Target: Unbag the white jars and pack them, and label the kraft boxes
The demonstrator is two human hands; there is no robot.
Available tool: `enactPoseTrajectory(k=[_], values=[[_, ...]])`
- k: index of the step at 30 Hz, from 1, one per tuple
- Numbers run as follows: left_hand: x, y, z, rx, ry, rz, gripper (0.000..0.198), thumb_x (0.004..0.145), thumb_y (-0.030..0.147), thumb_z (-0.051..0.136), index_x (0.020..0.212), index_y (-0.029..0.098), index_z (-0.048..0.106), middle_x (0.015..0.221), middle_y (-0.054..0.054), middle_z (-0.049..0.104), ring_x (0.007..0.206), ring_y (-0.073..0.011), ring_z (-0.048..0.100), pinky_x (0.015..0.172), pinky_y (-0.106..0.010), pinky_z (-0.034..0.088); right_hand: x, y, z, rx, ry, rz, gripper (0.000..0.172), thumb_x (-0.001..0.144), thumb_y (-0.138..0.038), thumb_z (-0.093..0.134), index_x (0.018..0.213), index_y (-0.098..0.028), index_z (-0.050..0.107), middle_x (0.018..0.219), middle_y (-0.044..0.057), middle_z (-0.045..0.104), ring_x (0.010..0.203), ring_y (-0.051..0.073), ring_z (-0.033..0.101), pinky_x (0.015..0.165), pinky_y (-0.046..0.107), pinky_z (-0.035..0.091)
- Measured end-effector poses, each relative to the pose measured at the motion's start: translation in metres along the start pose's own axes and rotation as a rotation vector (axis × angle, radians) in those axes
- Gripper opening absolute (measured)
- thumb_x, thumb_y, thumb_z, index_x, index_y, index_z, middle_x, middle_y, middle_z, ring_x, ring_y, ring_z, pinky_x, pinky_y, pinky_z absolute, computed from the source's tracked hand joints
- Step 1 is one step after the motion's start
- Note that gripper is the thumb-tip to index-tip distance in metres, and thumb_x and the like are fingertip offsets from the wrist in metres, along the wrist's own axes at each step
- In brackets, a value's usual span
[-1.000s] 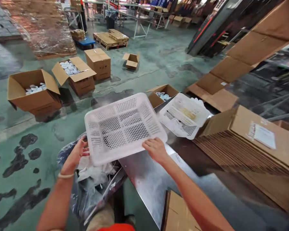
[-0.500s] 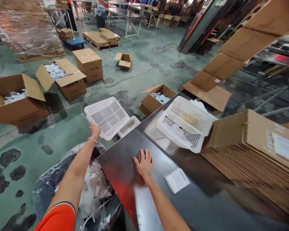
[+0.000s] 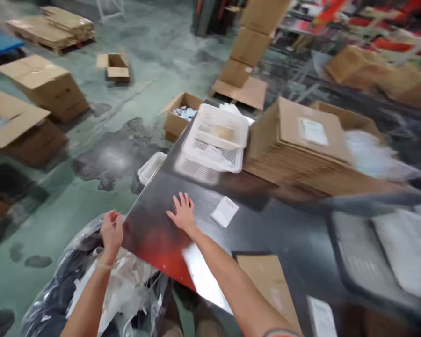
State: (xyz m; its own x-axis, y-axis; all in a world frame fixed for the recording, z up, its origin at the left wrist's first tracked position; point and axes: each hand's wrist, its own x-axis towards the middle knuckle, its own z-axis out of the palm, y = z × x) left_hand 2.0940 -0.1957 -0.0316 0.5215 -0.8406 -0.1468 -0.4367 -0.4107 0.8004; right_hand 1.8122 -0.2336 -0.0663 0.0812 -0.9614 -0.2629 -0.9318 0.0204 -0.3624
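My left hand (image 3: 112,230) hovers over a plastic-lined bin (image 3: 65,271) of crumpled white wrapping (image 3: 126,276), beside the table's left edge. Its fingers are curled in, and nothing shows in them. Fingers spread, my right hand (image 3: 182,213) rests on the dark metal table (image 3: 252,234). Just right of it lies a small white packet (image 3: 225,211). Farther up the table sit white perforated baskets (image 3: 215,140), nested, with something yellowish inside. Another white basket (image 3: 151,167) is beyond the left edge, lower than the tabletop.
A stack of flattened cartons (image 3: 294,145) stands on the table at the right. Blurred grey trays (image 3: 365,262) and a cardboard sheet (image 3: 270,285) lie nearer. Open cartons (image 3: 182,114) stand on the floor, with a closed carton (image 3: 49,89) and pallets (image 3: 52,28) farther left.
My left hand has let go of the white perforated basket and moved back over the bin. My right hand stays spread on the table. The view has swung right.
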Motion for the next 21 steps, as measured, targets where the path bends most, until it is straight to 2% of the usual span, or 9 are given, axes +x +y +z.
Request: enactPoseTrajectory(k=[1, 3, 6, 9, 12, 14, 16, 18, 21], values=[[-0.033, -0.015, -0.014, 0.045, 0.030, -0.002, 0.023, 0.092, 0.036, 0.059, 0.113, 0.027, 0.060, 0.109, -0.011, 0.075, 0.111, -0.0334, 0.076, 0.097, -0.050, 0.065, 0.001, -0.006, -0.007, 0.046, -0.016, -0.010, 0.079, 0.101, -0.059, 0.066, 0.167, -0.021, 0.046, 0.180, 0.019, 0.026, 0.169, 0.039, 0.012, 0.133, 0.060, 0.013], [-0.096, -0.039, -0.031, 0.067, -0.101, -0.008, 0.030, 0.087, 0.047, 0.063, 0.113, 0.032, 0.058, 0.106, -0.009, 0.074, 0.102, -0.0349, 0.077, 0.087, -0.050, 0.067, 0.001, -0.013, -0.022, 0.141, -0.063, -0.013, 0.084, 0.098, -0.056, 0.072, 0.168, -0.020, 0.043, 0.181, 0.019, 0.023, 0.170, 0.038, 0.010, 0.134, 0.059, 0.012], [-0.179, -0.048, -0.022, -0.022, -0.368, -0.052, 0.036, 0.080, 0.057, 0.069, 0.107, 0.037, 0.057, 0.102, -0.008, 0.074, 0.096, -0.0344, 0.078, 0.077, -0.047, 0.066, -0.025, -0.004, -0.041, 0.339, -0.119, -0.044, 0.100, 0.088, -0.043, 0.087, 0.170, -0.023, 0.035, 0.178, 0.020, 0.030, 0.165, 0.035, 0.029, 0.130, 0.054, 0.030], [-0.248, -0.022, 0.017, -0.187, -0.757, -0.253, 0.047, 0.066, 0.061, 0.084, 0.096, 0.033, 0.060, 0.090, -0.007, 0.076, 0.088, -0.0316, 0.078, 0.071, -0.042, 0.065, -0.104, 0.036, -0.055, 0.439, 0.032, -0.076, 0.092, 0.089, -0.037, 0.083, 0.168, -0.028, 0.037, 0.172, 0.016, 0.042, 0.157, 0.032, 0.043, 0.124, 0.052, 0.040], [-0.302, 0.018, 0.064, -0.250, -1.063, -0.437, 0.056, 0.055, 0.050, 0.097, 0.093, 0.025, 0.064, 0.088, -0.007, 0.078, 0.078, -0.0243, 0.077, 0.067, -0.032, 0.062, -0.218, 0.111, -0.069, 0.381, 0.267, 0.266, 0.078, 0.092, -0.033, 0.077, 0.162, -0.021, 0.045, 0.162, 0.018, 0.053, 0.150, 0.032, 0.050, 0.124, 0.049, 0.040], [-0.332, 0.040, 0.094, -0.236, -1.071, -0.463, 0.055, 0.055, 0.038, 0.099, 0.095, 0.021, 0.065, 0.087, -0.006, 0.077, 0.074, -0.0194, 0.075, 0.065, -0.028, 0.060, -0.290, 0.170, -0.078, 0.304, 0.335, 0.655, 0.071, 0.094, -0.032, 0.073, 0.158, -0.013, 0.047, 0.155, 0.022, 0.058, 0.144, 0.035, 0.055, 0.119, 0.048, 0.043], [-0.358, 0.056, 0.121, -0.191, -0.994, -0.442, 0.048, 0.059, 0.026, 0.097, 0.094, 0.019, 0.066, 0.084, -0.004, 0.075, 0.070, -0.0170, 0.074, 0.064, -0.026, 0.059, -0.344, 0.219, -0.080, 0.284, 0.283, 0.930, 0.065, 0.096, -0.038, 0.070, 0.152, -0.009, 0.052, 0.148, 0.025, 0.062, 0.140, 0.036, 0.058, 0.114, 0.045, 0.046], [-0.384, 0.066, 0.146, -0.133, -0.939, -0.408, 0.037, 0.065, 0.019, 0.093, 0.090, 0.017, 0.066, 0.082, -0.006, 0.076, 0.072, -0.0190, 0.076, 0.066, -0.028, 0.062, -0.376, 0.248, -0.073, 0.315, 0.189, 1.007, 0.063, 0.093, -0.045, 0.074, 0.143, -0.010, 0.058, 0.142, 0.024, 0.065, 0.136, 0.036, 0.059, 0.108, 0.042, 0.049], [-0.418, 0.072, 0.173, -0.047, -0.887, -0.352, 0.023, 0.070, 0.017, 0.088, 0.079, 0.017, 0.066, 0.078, -0.010, 0.078, 0.084, -0.0287, 0.081, 0.076, -0.038, 0.068, -0.388, 0.255, -0.057, 0.372, 0.135, 0.936, 0.066, 0.083, -0.048, 0.084, 0.135, -0.013, 0.063, 0.143, 0.021, 0.063, 0.135, 0.037, 0.059, 0.103, 0.043, 0.052]])
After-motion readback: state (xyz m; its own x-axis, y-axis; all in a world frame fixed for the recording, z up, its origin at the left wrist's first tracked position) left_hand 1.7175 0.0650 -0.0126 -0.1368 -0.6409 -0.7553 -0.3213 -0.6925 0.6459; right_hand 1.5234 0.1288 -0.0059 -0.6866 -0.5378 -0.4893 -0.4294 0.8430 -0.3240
